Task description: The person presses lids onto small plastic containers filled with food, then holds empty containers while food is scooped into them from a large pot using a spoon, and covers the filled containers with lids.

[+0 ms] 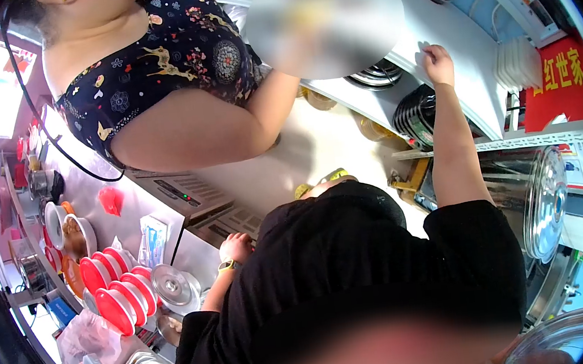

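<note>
My left hand [236, 248], with a watch [230, 264] on its wrist, is at the edge of the steel counter [196, 256]; its fingers are curled together, and nothing shows in them. On the other side, my right hand [439, 64] rests on the white counter [469, 68] with its fingers loosely bent and a little apart, holding nothing that I can see. Black stacked bowls [415, 116] sit just below it. A blurred oval hides a co-worker's hand and whatever lies beneath it.
A co-worker in a patterned dark top [183, 50] leans over the white counter. Red-rimmed containers [120, 291], a glass lid [175, 285] and plastic bags [90, 341] crowd the steel counter. A large steel pot [507, 179] and white stacked trays [517, 64] stand at the right.
</note>
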`<state>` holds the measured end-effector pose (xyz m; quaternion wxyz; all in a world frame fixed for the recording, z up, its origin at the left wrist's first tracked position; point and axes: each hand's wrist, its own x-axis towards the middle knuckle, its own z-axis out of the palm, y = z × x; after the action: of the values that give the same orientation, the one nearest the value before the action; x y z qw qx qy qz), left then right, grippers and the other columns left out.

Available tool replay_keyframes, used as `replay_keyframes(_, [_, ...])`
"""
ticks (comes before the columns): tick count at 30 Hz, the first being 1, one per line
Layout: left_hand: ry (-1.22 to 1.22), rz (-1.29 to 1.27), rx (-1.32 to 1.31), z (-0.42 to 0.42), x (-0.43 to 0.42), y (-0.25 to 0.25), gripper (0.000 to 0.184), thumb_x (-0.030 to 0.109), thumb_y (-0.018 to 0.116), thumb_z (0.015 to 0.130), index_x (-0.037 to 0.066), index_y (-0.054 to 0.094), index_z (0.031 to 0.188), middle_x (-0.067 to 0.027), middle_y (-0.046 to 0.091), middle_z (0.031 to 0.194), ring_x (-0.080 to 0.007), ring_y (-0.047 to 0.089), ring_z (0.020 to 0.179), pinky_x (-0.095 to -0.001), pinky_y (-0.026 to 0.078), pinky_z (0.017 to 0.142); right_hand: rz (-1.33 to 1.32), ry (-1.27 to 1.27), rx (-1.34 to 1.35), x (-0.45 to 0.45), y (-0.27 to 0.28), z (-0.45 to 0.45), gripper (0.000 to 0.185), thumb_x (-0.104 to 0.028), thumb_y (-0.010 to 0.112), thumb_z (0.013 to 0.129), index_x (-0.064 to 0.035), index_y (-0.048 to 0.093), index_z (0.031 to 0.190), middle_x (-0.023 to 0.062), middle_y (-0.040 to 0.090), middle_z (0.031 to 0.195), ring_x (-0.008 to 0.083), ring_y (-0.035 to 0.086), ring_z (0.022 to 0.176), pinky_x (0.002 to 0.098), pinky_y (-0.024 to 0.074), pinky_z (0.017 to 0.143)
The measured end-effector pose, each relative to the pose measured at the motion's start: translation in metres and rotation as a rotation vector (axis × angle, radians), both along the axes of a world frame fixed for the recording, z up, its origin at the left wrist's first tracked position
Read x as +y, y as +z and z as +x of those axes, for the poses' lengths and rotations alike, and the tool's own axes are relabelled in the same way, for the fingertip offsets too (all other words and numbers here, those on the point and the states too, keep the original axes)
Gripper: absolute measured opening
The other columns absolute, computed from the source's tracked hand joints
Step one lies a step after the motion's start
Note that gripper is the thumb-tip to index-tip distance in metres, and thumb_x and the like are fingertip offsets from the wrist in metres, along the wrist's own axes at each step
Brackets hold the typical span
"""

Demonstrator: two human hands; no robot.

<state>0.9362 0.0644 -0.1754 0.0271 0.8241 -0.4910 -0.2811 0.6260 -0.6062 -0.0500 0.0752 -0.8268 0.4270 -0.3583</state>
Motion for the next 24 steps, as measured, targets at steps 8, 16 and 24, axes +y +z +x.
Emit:
replay_keyframes(8, [-0.025, 0.021, 0.007, 0.001, 0.0, 0.002, 0.018, 0.025, 0.059, 0.078, 0.014, 0.069, 0.089, -0.0036, 0.066, 0.097, -0.0245, 0.06, 0.1, -0.0395, 0.051, 0.082, 0.012, 0.005, -0.001, 0.003, 0.003, 0.0, 0.023, -0.015, 0.056, 0.075, -0.0053, 0.067, 0.093, 0.0145, 0.065, 0.099, 0.033, 0.062, 0.091, 0.0388, 0.0495, 0.082])
replay_keyframes(16, [-0.028, 0.062, 0.035, 0.001, 0.001, -0.001, 0.02, 0.026, 0.061, 0.077, 0.015, 0.069, 0.092, -0.0037, 0.066, 0.098, -0.0251, 0.059, 0.102, -0.0395, 0.051, 0.083, -0.004, -0.005, 0.002, -0.003, -0.004, -0.003, 0.024, -0.015, 0.057, 0.075, -0.0054, 0.067, 0.093, 0.0141, 0.064, 0.1, 0.0337, 0.061, 0.092, 0.0394, 0.0491, 0.083])
replay_keyframes(24, [-0.011, 0.063, 0.007, 0.001, 0.0, -0.001, 0.019, 0.027, 0.06, 0.078, 0.016, 0.07, 0.091, -0.0027, 0.066, 0.098, -0.0237, 0.06, 0.102, -0.0383, 0.051, 0.084, 0.036, 0.007, -0.017, 0.001, -0.001, 0.0, 0.023, -0.015, 0.057, 0.075, -0.0058, 0.067, 0.094, 0.0134, 0.064, 0.099, 0.0323, 0.061, 0.091, 0.0382, 0.0496, 0.082])
